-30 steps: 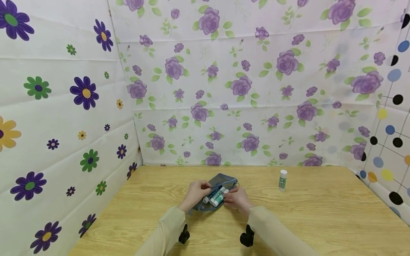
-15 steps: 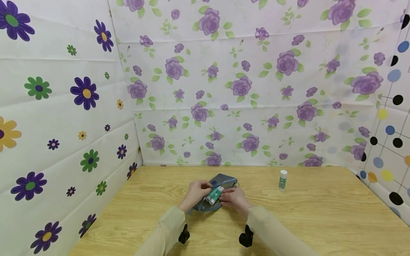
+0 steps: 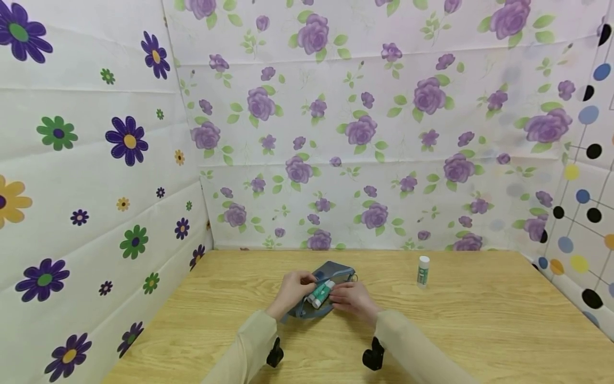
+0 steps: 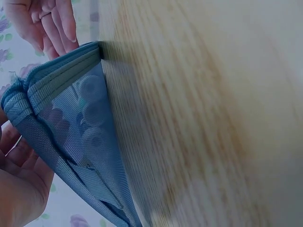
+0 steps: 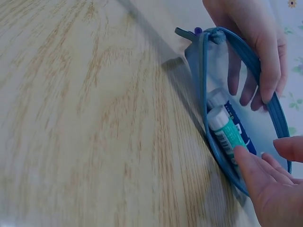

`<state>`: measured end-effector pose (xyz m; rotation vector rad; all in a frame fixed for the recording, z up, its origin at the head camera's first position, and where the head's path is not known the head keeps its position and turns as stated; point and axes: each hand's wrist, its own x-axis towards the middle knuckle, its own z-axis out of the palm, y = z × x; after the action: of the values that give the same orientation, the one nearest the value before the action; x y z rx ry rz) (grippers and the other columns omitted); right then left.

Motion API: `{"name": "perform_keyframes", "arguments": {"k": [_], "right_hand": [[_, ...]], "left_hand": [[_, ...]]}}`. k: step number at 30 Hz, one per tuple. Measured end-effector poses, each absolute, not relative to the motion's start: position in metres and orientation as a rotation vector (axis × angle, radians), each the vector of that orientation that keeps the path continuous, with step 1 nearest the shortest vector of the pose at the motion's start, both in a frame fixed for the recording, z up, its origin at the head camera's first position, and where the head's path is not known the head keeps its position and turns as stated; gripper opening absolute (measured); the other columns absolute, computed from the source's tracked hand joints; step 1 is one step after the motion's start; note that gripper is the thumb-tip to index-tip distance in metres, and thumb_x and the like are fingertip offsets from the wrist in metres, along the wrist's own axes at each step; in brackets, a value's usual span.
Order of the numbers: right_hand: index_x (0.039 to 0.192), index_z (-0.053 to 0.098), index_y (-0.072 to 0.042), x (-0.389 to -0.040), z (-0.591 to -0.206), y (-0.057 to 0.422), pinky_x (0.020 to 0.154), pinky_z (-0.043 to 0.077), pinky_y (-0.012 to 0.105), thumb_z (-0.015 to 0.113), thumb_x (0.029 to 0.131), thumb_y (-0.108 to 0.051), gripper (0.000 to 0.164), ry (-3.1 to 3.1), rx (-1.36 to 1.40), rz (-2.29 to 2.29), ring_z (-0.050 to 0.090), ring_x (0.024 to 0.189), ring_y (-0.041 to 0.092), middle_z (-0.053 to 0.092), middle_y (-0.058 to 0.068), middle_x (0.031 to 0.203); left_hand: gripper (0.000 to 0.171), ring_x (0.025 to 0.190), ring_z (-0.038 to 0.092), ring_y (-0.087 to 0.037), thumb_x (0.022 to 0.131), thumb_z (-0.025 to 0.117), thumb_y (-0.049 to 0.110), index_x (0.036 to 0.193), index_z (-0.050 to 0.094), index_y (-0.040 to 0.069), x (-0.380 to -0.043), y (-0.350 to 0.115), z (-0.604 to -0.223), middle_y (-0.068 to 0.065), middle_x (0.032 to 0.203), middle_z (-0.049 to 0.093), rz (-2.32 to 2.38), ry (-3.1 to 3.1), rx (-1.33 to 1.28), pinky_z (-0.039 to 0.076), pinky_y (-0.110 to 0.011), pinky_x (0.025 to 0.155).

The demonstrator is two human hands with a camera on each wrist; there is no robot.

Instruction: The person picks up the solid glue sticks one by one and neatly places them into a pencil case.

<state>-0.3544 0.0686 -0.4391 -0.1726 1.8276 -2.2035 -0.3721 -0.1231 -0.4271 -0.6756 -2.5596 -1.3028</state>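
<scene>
A blue mesh zip pouch (image 3: 333, 269) lies with its mouth open on the table, between both hands. My left hand (image 3: 293, 290) pinches its rim, thumb outside and fingers reaching inside in the right wrist view. My right hand (image 3: 354, 298) is at the other side of the mouth, fingers extended, one fingertip against a green glue stick (image 5: 227, 132); its thumb stands apart. Beside that stick lies a dark blue tube-like stick (image 5: 240, 125) with a white end. Through the mesh in the left wrist view, three round ends (image 4: 93, 113) show in a row.
A green glue stick with a white cap (image 3: 422, 272) stands upright on the wooden table (image 3: 479, 314), right of the pouch. Flowered cloth (image 3: 297, 117) hangs behind the table, with patterned sheets at both sides.
The glue sticks at the pouch mouth have shifted left and deeper inside, with the right hand moving slightly left and over the opening. The left hand stays at the rim.
</scene>
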Motion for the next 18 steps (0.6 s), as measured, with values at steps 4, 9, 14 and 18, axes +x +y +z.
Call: {"name": "perform_keyframes", "arguments": {"k": [4,9,14,18], "right_hand": [[0.121,0.039,0.022,-0.355,-0.439,0.077,0.083,0.042,0.043,0.042,0.092,0.007,0.033,1.808,-0.2,-2.191,0.05,0.105,0.04,0.049,0.034,0.114],[0.123,0.037,0.022,-0.356,-0.44,0.087,0.085,0.041,0.044,0.04,0.094,0.004,0.034,1.815,-0.223,-2.168,0.051,0.105,0.04,0.047,0.035,0.116],[0.123,0.036,0.021,-0.357,-0.44,0.097,0.085,0.041,0.044,0.042,0.093,0.002,0.036,1.811,-0.196,-2.184,0.053,0.101,0.039,0.049,0.034,0.113],[0.122,0.039,0.02,-0.357,-0.44,0.105,0.081,0.043,0.044,0.047,0.092,-0.001,0.038,1.821,-0.115,-2.201,0.056,0.096,0.037,0.055,0.03,0.106]], "left_hand": [[0.008,0.072,0.057,-0.014,0.084,0.061,0.004,0.089,0.068,0.003,-0.372,-0.122,-0.427,0.001,0.081,0.062,-1.295,-2.558,-0.67,0.046,-0.028,0.063],[0.008,0.072,0.057,-0.014,0.085,0.061,0.004,0.089,0.068,0.002,-0.371,-0.122,-0.428,0.0,0.08,0.062,-1.299,-2.558,-0.676,0.046,-0.027,0.062],[0.008,0.072,0.057,-0.014,0.085,0.061,0.004,0.089,0.068,0.003,-0.372,-0.122,-0.429,0.0,0.081,0.061,-1.309,-2.559,-0.676,0.046,-0.027,0.061],[0.008,0.073,0.057,-0.014,0.084,0.062,0.004,0.089,0.068,0.003,-0.373,-0.122,-0.429,0.0,0.082,0.061,-1.3,-2.555,-0.682,0.046,-0.027,0.062]]}}
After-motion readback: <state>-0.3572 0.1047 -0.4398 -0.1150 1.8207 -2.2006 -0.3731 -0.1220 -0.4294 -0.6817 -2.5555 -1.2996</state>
